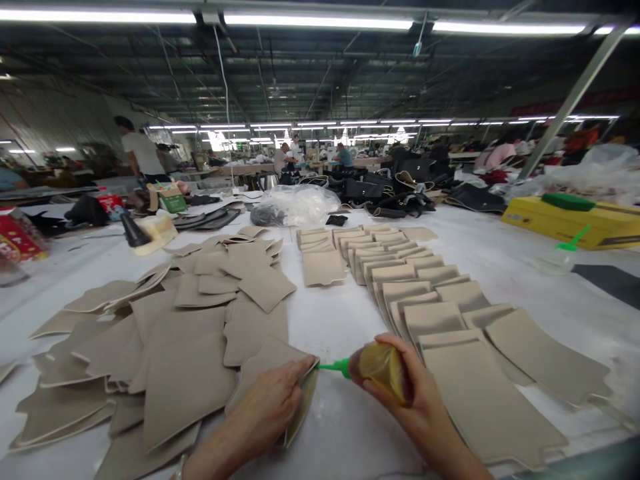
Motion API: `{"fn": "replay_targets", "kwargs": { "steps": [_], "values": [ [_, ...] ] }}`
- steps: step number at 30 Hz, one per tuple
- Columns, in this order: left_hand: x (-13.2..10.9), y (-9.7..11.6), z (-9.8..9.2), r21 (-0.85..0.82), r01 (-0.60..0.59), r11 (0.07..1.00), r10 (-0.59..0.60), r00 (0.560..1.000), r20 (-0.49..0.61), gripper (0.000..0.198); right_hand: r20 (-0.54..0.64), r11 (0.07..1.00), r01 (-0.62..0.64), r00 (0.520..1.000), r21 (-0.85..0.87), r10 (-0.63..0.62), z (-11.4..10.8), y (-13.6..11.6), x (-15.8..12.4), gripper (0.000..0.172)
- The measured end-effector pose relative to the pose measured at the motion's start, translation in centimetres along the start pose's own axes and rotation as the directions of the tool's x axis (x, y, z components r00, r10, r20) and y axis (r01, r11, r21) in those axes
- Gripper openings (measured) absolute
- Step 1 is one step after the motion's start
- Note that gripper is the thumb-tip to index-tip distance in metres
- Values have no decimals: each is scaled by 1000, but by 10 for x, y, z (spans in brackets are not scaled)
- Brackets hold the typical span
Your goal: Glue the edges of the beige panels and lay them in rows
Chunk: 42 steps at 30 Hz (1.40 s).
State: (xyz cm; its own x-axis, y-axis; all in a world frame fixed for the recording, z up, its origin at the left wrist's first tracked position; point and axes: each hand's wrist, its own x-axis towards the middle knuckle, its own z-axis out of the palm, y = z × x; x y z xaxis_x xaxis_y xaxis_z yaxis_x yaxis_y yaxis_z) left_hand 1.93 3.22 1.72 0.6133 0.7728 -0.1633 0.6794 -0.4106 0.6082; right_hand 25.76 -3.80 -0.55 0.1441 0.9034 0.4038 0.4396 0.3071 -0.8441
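My right hand [400, 393] is closed around a small squeeze bottle [383, 370] of yellowish liquid with a green nozzle [334, 366]. The nozzle tip touches the edge of a beige cut piece [300, 407]. My left hand [273, 407] presses on that piece, fingers closed over its edge, holding it tilted up off the white table [330, 313]. A loose heap of the same beige pieces [190, 320] lies to the left. Overlapping rows of beige pieces [430, 293] run away to the right and ahead.
A yellow box [565, 223] with a green lid and a second green-nozzle bottle [560, 257] sit at the right. Clear plastic bags [295, 203] and black material [395, 187] lie farther back. Other people work at distant tables, one standing at the left [137, 153].
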Motion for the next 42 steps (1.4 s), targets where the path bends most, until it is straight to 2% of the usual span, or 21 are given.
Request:
{"fn": "replay_targets", "kwargs": {
  "steps": [3,6,9,16,19,22,27,30,32,33,36,38,42],
  "values": [
    [0,-1,1,3,4,1000,-4,1000,-2,58,27,999,-38,999,25,37,0,-4,-2,44],
    [-1,1,1,0,0,1000,0,1000,-10,59,-31,998,-53,998,19,54,0,-2,0,45],
    [-2,3,0,3,0,1000,0,1000,-13,57,-37,997,-78,996,22,79,1,-1,-1,46],
    [-3,2,3,36,-3,999,4,1000,-26,57,-5,942,-233,970,242,241,11,-15,-24,47],
    [-4,2,3,37,-4,999,5,1000,-29,56,-57,937,-256,959,238,277,11,-17,-21,48],
    [-5,2,2,39,3,999,-2,1000,-21,55,-102,952,-235,961,195,258,10,-16,-18,49],
    [-6,1,4,32,9,999,-8,1000,-22,56,39,927,-277,960,253,277,16,-17,-32,52],
    [-5,-1,5,29,18,999,-17,999,-30,55,71,883,-328,944,335,323,18,-20,-41,53],
    [-4,-1,6,21,26,999,-26,999,-33,54,70,803,-382,916,457,396,15,-18,-41,53],
    [-4,-2,6,13,31,999,-31,999,-34,53,89,725,-418,890,547,446,13,-16,-39,51],
    [-7,-3,2,-13,61,998,-62,997,-35,49,228,373,-493,792,786,567,2,-5,-33,43],
    [-10,-5,-5,23,110,994,-108,991,-82,45,262,178,-453,747,874,611,-6,2,-28,35],
    [-12,-16,-25,260,327,908,-244,920,-307,47,230,-63,-267,663,962,712,-17,14,-24,33]
  ]
}}
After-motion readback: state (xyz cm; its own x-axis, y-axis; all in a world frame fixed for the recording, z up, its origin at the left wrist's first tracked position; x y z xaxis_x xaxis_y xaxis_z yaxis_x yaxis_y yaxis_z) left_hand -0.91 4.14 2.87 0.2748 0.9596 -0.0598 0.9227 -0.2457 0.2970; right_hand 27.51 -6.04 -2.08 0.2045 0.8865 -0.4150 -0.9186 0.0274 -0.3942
